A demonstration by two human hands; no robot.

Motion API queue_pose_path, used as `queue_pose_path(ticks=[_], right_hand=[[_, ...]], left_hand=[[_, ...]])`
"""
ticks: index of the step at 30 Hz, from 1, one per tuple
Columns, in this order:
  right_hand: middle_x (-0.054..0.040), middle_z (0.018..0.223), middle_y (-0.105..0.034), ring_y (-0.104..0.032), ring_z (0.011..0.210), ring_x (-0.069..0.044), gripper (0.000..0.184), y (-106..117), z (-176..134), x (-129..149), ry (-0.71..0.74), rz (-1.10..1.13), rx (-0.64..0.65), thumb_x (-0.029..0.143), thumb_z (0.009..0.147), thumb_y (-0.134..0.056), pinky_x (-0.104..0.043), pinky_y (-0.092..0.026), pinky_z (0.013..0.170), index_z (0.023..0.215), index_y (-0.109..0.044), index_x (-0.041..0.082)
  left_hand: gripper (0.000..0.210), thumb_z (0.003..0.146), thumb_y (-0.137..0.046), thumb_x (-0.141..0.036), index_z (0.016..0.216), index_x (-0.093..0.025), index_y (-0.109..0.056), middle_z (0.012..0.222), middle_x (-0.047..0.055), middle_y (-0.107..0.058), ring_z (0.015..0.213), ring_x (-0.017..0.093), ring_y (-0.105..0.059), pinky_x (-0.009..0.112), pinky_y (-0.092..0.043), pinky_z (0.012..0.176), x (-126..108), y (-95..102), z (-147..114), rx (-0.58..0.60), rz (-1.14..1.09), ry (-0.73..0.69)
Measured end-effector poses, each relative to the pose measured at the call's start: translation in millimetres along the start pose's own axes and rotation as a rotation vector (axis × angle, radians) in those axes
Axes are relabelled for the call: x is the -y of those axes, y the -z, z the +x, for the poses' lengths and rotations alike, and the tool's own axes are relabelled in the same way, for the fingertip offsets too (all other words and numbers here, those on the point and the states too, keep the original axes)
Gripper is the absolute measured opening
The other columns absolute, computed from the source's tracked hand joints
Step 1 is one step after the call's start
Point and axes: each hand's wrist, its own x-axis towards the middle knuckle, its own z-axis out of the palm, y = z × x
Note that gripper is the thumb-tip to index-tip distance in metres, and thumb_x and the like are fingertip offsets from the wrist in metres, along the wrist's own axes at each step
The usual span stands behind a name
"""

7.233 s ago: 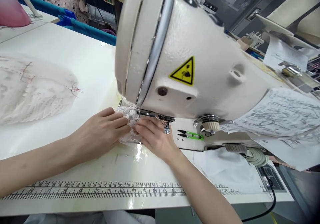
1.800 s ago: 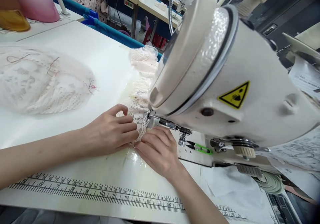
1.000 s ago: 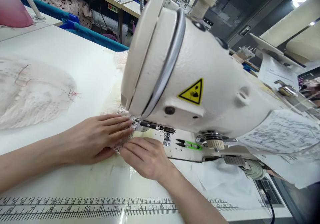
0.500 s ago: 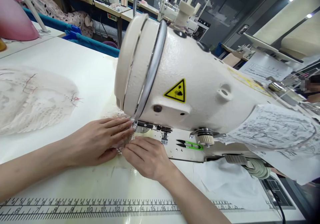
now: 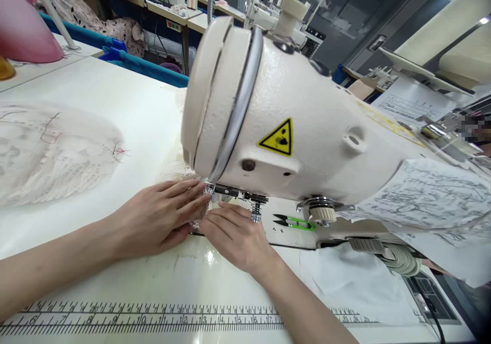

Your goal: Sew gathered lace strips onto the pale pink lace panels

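A piece of white lace fabric lies under the head of a white sewing machine, mostly covered by my hands. My left hand rests flat on the lace, its fingers stretched toward the needle area. Close beside it, my right hand has its fingers bent and pressed together at the lace's right edge. Its fingertips are partly hidden. Green-handled thread snips lie on the machine bed to the right of my right hand.
A sheer lace piece with red thread ends lies at left. A ruler strip runs along the front edge. White cloth lies at right, below a patterned sheet on the machine. A pink rounded object stands far left.
Both hands have shifted slightly forward, toward the machine, and less of the lace shows between them. The whole view has moved a little sideways.
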Motion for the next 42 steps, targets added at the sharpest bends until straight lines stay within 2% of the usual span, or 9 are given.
queue_pose_path(ticks=[8,13,16,20,26,30,34,38,42], right_hand=[[0.0031,0.086,-0.076,-0.069,0.084,-0.009,0.027,-0.3,-2.2,-6.0,0.006,-0.016,-0.007,0.001,0.100,-0.056,-0.023,-0.055,0.094,0.086,-0.070,0.019],[0.0016,0.087,-0.076,-0.069,0.083,-0.010,0.023,-0.7,-5.7,-9.5,0.000,-0.040,0.034,0.002,0.099,-0.061,-0.024,-0.054,0.094,0.086,-0.070,0.019],[0.0002,0.088,-0.076,-0.070,0.085,-0.012,0.022,-0.2,-8.9,-11.6,-0.015,-0.038,0.100,0.004,0.100,-0.061,-0.026,-0.054,0.090,0.091,-0.071,0.021],[-0.0010,0.092,-0.078,-0.070,0.086,-0.013,0.022,2.1,-10.4,-13.4,-0.052,-0.085,0.121,0.006,0.102,-0.057,-0.024,-0.052,0.079,0.098,-0.073,0.022],[0.0005,0.087,-0.078,-0.067,0.074,-0.011,0.023,7.3,-4.8,-14.0,-0.057,-0.148,0.083,0.003,0.100,-0.057,-0.025,-0.040,0.061,0.091,-0.071,0.019],[0.0036,0.085,-0.078,-0.065,0.067,-0.009,0.026,7.8,-3.5,-12.6,-0.099,-0.167,0.083,0.002,0.098,-0.057,-0.028,-0.038,0.058,0.086,-0.069,0.021],[0.0036,0.087,-0.079,-0.071,0.079,-0.009,0.022,5.1,-4.3,-11.4,-0.101,-0.058,0.044,0.009,0.101,-0.061,-0.025,-0.047,0.065,0.085,-0.070,0.021],[0.0033,0.090,-0.080,-0.074,0.089,-0.010,0.017,1.5,-3.2,-9.4,-0.090,0.019,0.038,0.011,0.100,-0.066,-0.025,-0.056,0.084,0.087,-0.071,0.021],[0.0038,0.095,-0.081,-0.075,0.099,-0.010,0.016,-2.6,-1.0,-5.6,-0.085,0.053,0.026,0.008,0.099,-0.067,-0.026,-0.056,0.097,0.089,-0.072,0.020]], left_hand=[[0.048,0.107,-0.037,-0.033,0.146,-0.018,-0.060,0.146,0.009,-0.066,0.146,0.030,-0.051,0.046,-0.041,0.121,-5.1,0.8,2.1,0.021,0.030,0.037],[0.048,0.106,-0.037,-0.033,0.146,-0.017,-0.060,0.143,0.013,-0.067,0.143,0.033,-0.053,0.049,-0.045,0.117,-4.8,-4.9,1.0,-0.026,0.012,0.036],[0.048,0.105,-0.039,-0.034,0.146,-0.018,-0.059,0.140,0.013,-0.069,0.143,0.033,-0.054,0.048,-0.047,0.115,-4.6,-5.9,2.0,-0.021,0.007,0.044],[0.048,0.104,-0.042,-0.033,0.147,-0.019,-0.059,0.138,0.013,-0.070,0.143,0.032,-0.054,0.048,-0.047,0.116,-4.8,-4.9,3.9,-0.042,-0.024,0.057],[0.047,0.105,-0.044,-0.032,0.148,-0.020,-0.058,0.143,0.013,-0.067,0.146,0.032,-0.051,0.048,-0.045,0.119,-6.8,-4.0,3.3,-0.042,-0.038,0.085],[0.040,0.106,-0.043,-0.024,0.140,-0.021,-0.065,0.139,0.007,-0.071,0.136,0.025,-0.062,0.042,-0.045,0.121,-9.1,-4.7,2.3,-0.131,-0.037,0.002],[0.040,0.105,-0.039,-0.012,0.130,-0.016,-0.070,0.136,0.007,-0.073,0.127,0.020,-0.068,0.035,-0.052,0.114,-11.1,-8.5,-1.8,-0.133,-0.012,-0.087],[0.043,0.103,-0.038,-0.008,0.134,-0.017,-0.067,0.142,0.009,-0.068,0.137,0.021,-0.061,0.035,-0.051,0.117,-11.1,-13.3,-7.8,-0.113,-0.045,-0.047],[0.040,0.105,-0.037,-0.011,0.127,-0.015,-0.070,0.139,0.011,-0.070,0.135,0.022,-0.063,0.036,-0.055,0.113,-8.0,-13.9,-8.7,-0.131,-0.087,-0.015]])
